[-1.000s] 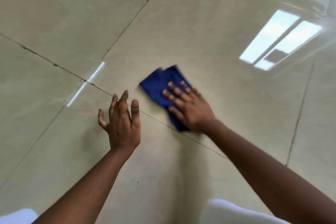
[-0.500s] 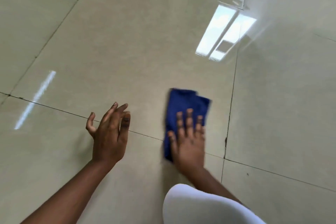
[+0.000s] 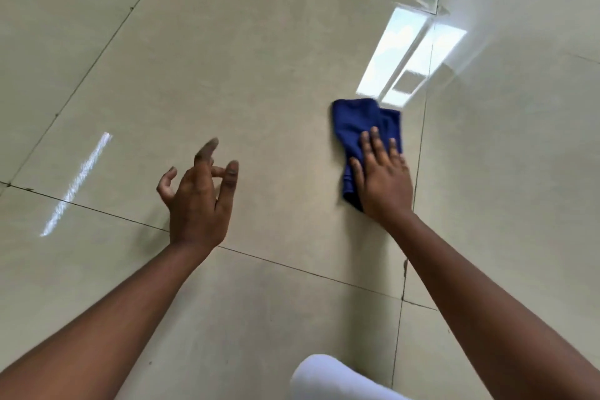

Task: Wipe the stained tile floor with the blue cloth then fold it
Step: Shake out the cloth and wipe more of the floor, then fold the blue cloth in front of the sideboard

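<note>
The blue cloth lies bunched on the glossy beige tile floor, right of centre. My right hand rests flat on the cloth's near half, fingers spread and pressing it to the tile. My left hand hovers above the floor to the left, fingers loosely curled apart, holding nothing. No stain is clear to see on the tiles.
Dark grout lines cross the floor near my wrists and run up the right side. A bright window reflection shines just beyond the cloth. A white-clothed knee shows at the bottom edge.
My right hand has slid the cloth away from me and to the right across the tile. My left hand has lifted and curled its fingers.
</note>
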